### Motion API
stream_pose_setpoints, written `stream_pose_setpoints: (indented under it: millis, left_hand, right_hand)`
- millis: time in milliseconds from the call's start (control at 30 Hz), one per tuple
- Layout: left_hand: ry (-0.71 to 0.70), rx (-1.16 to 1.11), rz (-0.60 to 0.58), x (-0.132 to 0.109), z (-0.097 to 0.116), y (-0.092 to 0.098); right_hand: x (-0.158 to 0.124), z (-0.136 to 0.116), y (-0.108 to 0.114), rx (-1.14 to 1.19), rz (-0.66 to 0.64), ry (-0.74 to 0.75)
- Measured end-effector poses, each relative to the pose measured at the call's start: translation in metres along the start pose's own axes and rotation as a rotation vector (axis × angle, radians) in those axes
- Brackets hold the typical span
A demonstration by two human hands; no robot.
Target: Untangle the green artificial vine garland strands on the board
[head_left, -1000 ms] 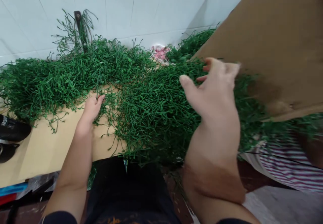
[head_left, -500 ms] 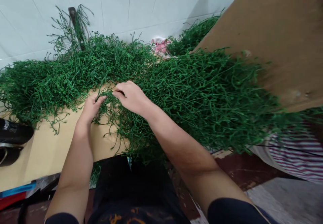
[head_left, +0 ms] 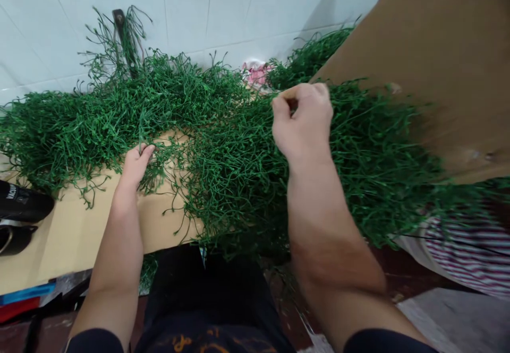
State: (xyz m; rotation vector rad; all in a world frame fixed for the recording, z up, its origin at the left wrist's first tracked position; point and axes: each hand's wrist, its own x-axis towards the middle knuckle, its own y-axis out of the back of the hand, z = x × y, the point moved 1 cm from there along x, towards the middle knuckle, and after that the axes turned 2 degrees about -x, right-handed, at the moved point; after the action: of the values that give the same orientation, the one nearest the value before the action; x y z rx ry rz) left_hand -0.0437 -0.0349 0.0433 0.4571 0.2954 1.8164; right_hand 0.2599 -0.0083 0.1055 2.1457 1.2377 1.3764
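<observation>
I see a tangled heap of thin, wiry green strands (head_left: 223,151) sprawled over the smooth tan bench (head_left: 67,236); a flat brown cardboard sheet (head_left: 434,61) covers its right side and runs out of view. My left hand (head_left: 134,166) lies at the heap's near edge, fingertips buried in strands, so I cannot tell their grip; my right hand (head_left: 305,125) hovers above the middle, fingers (head_left: 315,91) clenched into a pinch; whether a strand sits inside is too blurred to tell.
</observation>
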Motion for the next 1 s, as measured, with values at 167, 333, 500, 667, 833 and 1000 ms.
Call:
stream_pose_setpoints:
  millis: [167,333,500,667,833,1000]
  left_hand:
    - [-0.097,0.016,-0.183,-0.006,0.010,-0.011]
    - [-0.086,0.001,-0.239,-0.008,0.012,-0.015]
    - [-0.110,-0.024,-0.284,-0.006,0.008,-0.011]
    - [-0.170,0.034,-0.260,-0.005,0.007,-0.013]
    - [-0.211,0.113,-0.281,-0.012,0.014,-0.018]
    - [-0.243,0.186,-0.332,-0.015,0.017,-0.019]
  right_hand:
    - [-0.019,-0.016,-0.007,-0.049,-0.077,0.086]
    - [-0.053,-0.079,-0.052,0.153,-0.485,0.382]
    - [-0.055,-0.095,-0.069,0.328,-0.577,0.340]
    - [-0.046,-0.079,-0.069,0.614,-0.546,0.188]
    - [-0.042,-0.078,-0.074,0.719,-0.502,0.110]
    - [-0.045,-0.087,-0.077,0.853,-0.595,0.083]
